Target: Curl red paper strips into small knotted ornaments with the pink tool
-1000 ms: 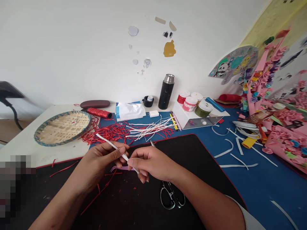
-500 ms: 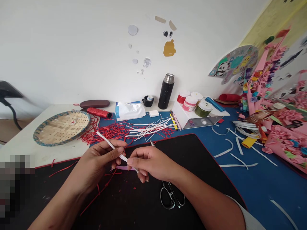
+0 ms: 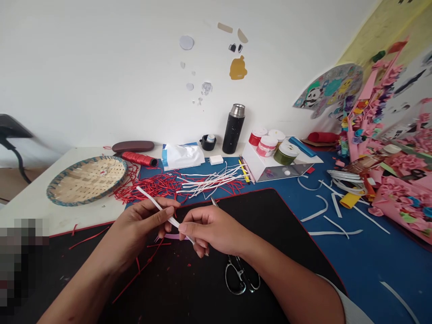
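Observation:
Between my two hands runs a narrow white strip (image 3: 148, 196), slanting from upper left to lower right above the black mat (image 3: 270, 220). My left hand (image 3: 148, 219) pinches it near the middle with thumb and fingers. Close beside it, my right hand (image 3: 209, 228) pinches the strip's lower part, whose end shows under the fingers. Behind the hands a purple strip (image 3: 173, 236) is partly covered. Scissors (image 3: 240, 275) lie on the mat beneath my right wrist, their blade tip showing beyond the hand. Red cord pieces (image 3: 141, 275) lie under my left hand.
Red cords (image 3: 148, 186) and thin white strips (image 3: 209, 180) are heaped behind the mat. A woven basket (image 3: 60, 195) stands left, a black thermos (image 3: 233, 130) at the wall. Paint jars (image 3: 286, 152) sit on a white box. White offcuts (image 3: 335, 233) and pink paper flowers (image 3: 401, 198) lie right.
Almost nothing differs. Both hands keep their pinch on the white strip, and its upper end has shifted very slightly.

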Motion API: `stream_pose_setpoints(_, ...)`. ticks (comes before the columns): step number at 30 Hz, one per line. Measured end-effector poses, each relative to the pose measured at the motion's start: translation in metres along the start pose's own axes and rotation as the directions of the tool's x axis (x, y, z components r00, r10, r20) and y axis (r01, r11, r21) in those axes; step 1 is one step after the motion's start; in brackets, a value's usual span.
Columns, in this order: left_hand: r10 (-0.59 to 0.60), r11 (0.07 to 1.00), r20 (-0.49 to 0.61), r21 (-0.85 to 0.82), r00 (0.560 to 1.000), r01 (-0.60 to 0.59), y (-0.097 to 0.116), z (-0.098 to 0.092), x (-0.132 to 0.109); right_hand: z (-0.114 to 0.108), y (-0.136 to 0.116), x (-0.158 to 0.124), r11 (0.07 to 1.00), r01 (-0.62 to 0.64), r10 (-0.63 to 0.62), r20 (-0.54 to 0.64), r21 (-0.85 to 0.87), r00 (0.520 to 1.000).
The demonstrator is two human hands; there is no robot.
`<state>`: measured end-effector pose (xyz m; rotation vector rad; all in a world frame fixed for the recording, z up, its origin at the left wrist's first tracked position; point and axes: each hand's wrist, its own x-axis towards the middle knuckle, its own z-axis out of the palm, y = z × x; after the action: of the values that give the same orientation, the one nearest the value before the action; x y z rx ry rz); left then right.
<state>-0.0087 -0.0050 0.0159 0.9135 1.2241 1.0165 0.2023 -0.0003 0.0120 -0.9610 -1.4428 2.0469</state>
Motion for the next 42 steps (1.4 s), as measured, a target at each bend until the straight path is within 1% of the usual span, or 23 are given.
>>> stream_pose_setpoints(6,0.002,0.996,0.023,-0.090,1.000,0.000,0.005,0.001,-0.004,-0.002,0.001,0.000,1.000,0.020,-0.020,0.005,0.009,1.000)
stream_pose_setpoints(9,-0.028,0.991,0.049,-0.133,0.998,0.034,0.007,0.003,-0.006,-0.002,0.002,0.001,1.000,0.023,-0.023,0.003,0.007,1.000)
stream_pose_setpoints(13,-0.028,0.987,0.061,-0.159,0.998,0.038,0.008,0.006,-0.005,-0.001,0.002,0.001,1.000,0.029,-0.029,0.004,0.001,1.000)
stream_pose_setpoints(16,-0.025,0.986,0.070,-0.163,0.997,0.036,0.007,0.005,-0.004,-0.001,0.001,0.001,1.000,0.010,-0.010,-0.002,-0.015,1.000)
stream_pose_setpoints(19,-0.022,0.986,0.058,-0.163,0.998,0.031,0.005,0.003,-0.003,-0.001,0.000,0.000,0.999,-0.010,0.010,-0.013,-0.033,1.000)
stream_pose_setpoints(24,-0.017,0.987,0.036,-0.157,0.999,0.022,0.001,0.000,-0.003,-0.001,0.001,0.000,1.000,0.000,0.000,0.005,-0.032,1.000)
stream_pose_setpoints(27,-0.010,0.989,0.025,-0.150,1.000,0.013,-0.001,-0.001,-0.003,-0.001,0.001,0.000,0.999,-0.008,0.008,-0.006,-0.041,1.000)
stream_pose_setpoints(35,0.037,0.990,-0.030,-0.138,0.999,-0.041,0.005,0.008,-0.004,-0.001,0.003,0.001,0.997,0.019,-0.019,0.011,-0.074,1.000)
stream_pose_setpoints(42,0.031,0.990,-0.020,-0.135,0.999,-0.033,0.003,0.008,-0.005,0.000,0.001,0.000,0.998,0.002,0.000,0.018,-0.069,1.000)
